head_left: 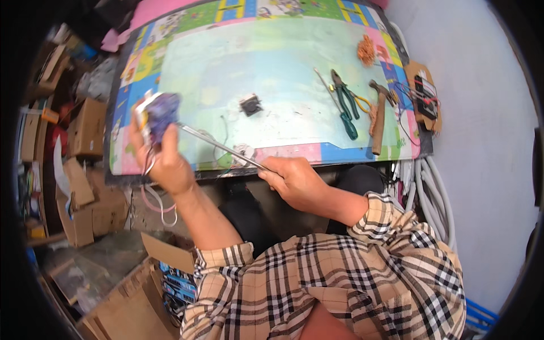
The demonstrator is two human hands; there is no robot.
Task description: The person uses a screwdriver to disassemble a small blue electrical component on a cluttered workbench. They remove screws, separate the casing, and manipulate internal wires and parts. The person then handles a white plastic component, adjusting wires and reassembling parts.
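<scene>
My left hand [164, 158] is closed around a blurred purple component with a pale edge [161, 116], with white and dark wires hanging below it. My right hand [289, 181] grips a long metal rod-like tool [218, 144], whose far end reaches the component; whether it touches is unclear. On the mat-covered tabletop [198, 56] sit a small black part [250, 104] and, near the front edge, a pale small object with wires [243, 152], partly behind the tool.
Right on the table are a screwdriver [348, 124], pliers [341, 82], a hammer [378, 133], a copper-coloured bundle [366, 51] and a black device with leads [425, 93]. Shelves and cardboard boxes [85, 127] crowd the left; grey conduits [433, 192] and a wall [481, 141] flank the right.
</scene>
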